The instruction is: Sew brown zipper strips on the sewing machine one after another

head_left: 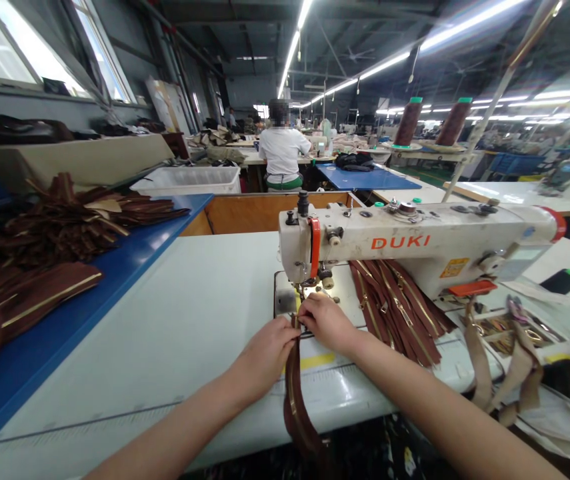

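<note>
A brown zipper strip (295, 400) with a gold-coloured line of teeth runs from under the needle of the white DUKI sewing machine (415, 243) down over the table's front edge. My left hand (265, 353) pinches the strip on its left side, just in front of the presser foot. My right hand (327, 323) holds its upper end right at the foot, fingers curled on it. Both hands touch each other over the strip.
A pile of brown zipper pieces (397, 307) lies under the machine arm. More brown pieces (55, 230) are stacked on the blue shelf (129, 257) at left. Tan straps (519, 367) hang at right. A person in white (282, 157) sits far ahead; two thread cones (407, 120) stand behind.
</note>
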Action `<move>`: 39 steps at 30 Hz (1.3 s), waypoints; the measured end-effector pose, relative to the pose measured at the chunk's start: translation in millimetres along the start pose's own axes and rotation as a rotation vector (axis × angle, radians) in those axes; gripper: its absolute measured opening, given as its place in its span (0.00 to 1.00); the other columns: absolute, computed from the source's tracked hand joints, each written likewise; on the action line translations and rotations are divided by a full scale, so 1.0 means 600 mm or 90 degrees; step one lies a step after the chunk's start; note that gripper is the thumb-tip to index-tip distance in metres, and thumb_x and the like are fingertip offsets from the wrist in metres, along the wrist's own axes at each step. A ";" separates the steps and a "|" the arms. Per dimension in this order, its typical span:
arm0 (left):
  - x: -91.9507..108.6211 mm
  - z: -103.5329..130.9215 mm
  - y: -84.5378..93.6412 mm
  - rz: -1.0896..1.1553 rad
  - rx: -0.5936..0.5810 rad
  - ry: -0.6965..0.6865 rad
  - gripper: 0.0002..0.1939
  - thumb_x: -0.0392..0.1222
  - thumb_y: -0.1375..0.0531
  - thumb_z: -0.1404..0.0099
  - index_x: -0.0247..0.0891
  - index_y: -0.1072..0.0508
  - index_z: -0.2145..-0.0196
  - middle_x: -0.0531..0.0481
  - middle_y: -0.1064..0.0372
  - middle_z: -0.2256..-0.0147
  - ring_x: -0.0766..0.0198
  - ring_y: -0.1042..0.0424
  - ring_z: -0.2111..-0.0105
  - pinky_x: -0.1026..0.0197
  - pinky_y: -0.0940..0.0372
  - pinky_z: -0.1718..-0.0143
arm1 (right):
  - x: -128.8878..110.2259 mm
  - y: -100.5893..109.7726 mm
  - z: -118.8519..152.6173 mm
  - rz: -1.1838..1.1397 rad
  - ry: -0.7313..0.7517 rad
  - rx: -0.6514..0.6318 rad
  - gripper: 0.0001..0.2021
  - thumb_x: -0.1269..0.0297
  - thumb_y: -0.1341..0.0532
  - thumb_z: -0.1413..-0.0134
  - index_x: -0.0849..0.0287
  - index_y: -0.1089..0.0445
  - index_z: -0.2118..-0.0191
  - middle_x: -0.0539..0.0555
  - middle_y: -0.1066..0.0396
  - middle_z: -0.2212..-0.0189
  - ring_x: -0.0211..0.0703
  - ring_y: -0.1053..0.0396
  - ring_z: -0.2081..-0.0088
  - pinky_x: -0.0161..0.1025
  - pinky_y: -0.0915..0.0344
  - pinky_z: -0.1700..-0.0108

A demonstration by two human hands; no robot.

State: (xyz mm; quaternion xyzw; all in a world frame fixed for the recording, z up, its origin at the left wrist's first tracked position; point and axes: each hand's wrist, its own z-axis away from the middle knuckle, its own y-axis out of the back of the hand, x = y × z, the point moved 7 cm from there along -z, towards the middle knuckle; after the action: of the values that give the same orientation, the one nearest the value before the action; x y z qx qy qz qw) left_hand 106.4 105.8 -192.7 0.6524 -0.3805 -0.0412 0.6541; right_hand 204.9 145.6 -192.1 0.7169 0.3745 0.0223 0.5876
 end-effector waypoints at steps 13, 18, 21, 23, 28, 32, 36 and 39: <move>0.021 0.028 -0.021 -0.359 0.048 -0.282 0.19 0.28 0.52 0.37 0.29 0.32 0.50 0.38 0.29 0.51 0.53 0.31 0.50 0.51 0.33 0.49 | 0.007 -0.010 -0.001 -0.003 0.002 0.016 0.08 0.81 0.38 0.46 0.62 0.31 0.69 0.52 0.34 0.69 0.43 0.37 0.64 0.35 0.42 0.62; 0.019 0.023 -0.031 -0.391 0.012 -0.291 0.22 0.25 0.54 0.39 0.26 0.33 0.49 0.35 0.32 0.47 0.55 0.33 0.46 0.55 0.34 0.46 | 0.010 -0.004 -0.003 -0.013 0.017 0.027 0.08 0.81 0.39 0.44 0.61 0.31 0.69 0.52 0.33 0.70 0.43 0.36 0.64 0.35 0.41 0.63; 0.013 0.013 -0.034 -0.362 0.016 -0.260 0.23 0.26 0.54 0.39 0.28 0.34 0.48 0.36 0.35 0.45 0.56 0.35 0.44 0.54 0.36 0.44 | 0.014 0.009 0.004 -0.024 0.034 0.040 0.07 0.80 0.41 0.42 0.62 0.30 0.66 0.53 0.32 0.68 0.43 0.35 0.63 0.35 0.40 0.61; 0.011 0.005 -0.035 -0.348 0.022 -0.242 0.22 0.26 0.54 0.38 0.27 0.34 0.48 0.35 0.34 0.45 0.55 0.35 0.44 0.53 0.35 0.44 | 0.015 0.017 0.015 -0.028 0.052 0.044 0.07 0.80 0.41 0.41 0.62 0.30 0.63 0.54 0.31 0.66 0.43 0.35 0.61 0.36 0.38 0.60; 0.011 -0.015 -0.033 -0.337 0.049 -0.210 0.19 0.29 0.53 0.35 0.25 0.33 0.49 0.34 0.32 0.47 0.54 0.33 0.46 0.52 0.34 0.46 | 0.004 0.026 0.051 -0.010 0.118 0.041 0.04 0.77 0.39 0.42 0.62 0.29 0.65 0.54 0.32 0.68 0.45 0.35 0.63 0.38 0.36 0.59; 0.006 -0.025 -0.033 -0.321 0.064 -0.189 0.18 0.30 0.53 0.34 0.25 0.33 0.49 0.35 0.31 0.48 0.54 0.33 0.46 0.52 0.34 0.46 | -0.014 0.026 0.058 0.050 0.183 0.038 0.03 0.76 0.38 0.43 0.64 0.29 0.63 0.55 0.31 0.66 0.47 0.36 0.61 0.40 0.35 0.57; 0.001 -0.029 -0.033 -0.307 0.075 -0.177 0.18 0.31 0.52 0.33 0.24 0.33 0.49 0.35 0.31 0.49 0.54 0.32 0.47 0.52 0.33 0.46 | -0.021 0.025 0.052 0.101 0.187 0.026 0.03 0.75 0.38 0.42 0.65 0.28 0.63 0.55 0.30 0.66 0.48 0.36 0.61 0.40 0.34 0.58; 0.000 -0.029 -0.033 -0.297 0.085 -0.168 0.18 0.31 0.53 0.33 0.23 0.34 0.48 0.34 0.32 0.47 0.54 0.33 0.46 0.52 0.34 0.45 | -0.025 0.022 0.050 0.138 0.184 0.001 0.02 0.74 0.38 0.41 0.65 0.27 0.64 0.55 0.30 0.67 0.48 0.36 0.62 0.40 0.34 0.59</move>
State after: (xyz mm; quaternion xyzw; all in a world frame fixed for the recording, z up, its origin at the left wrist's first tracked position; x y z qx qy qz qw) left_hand 124.5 117.5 -207.6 0.7528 -0.3041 -0.2501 0.5275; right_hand 215.1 111.8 -183.9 0.7427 0.3758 0.1880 0.5214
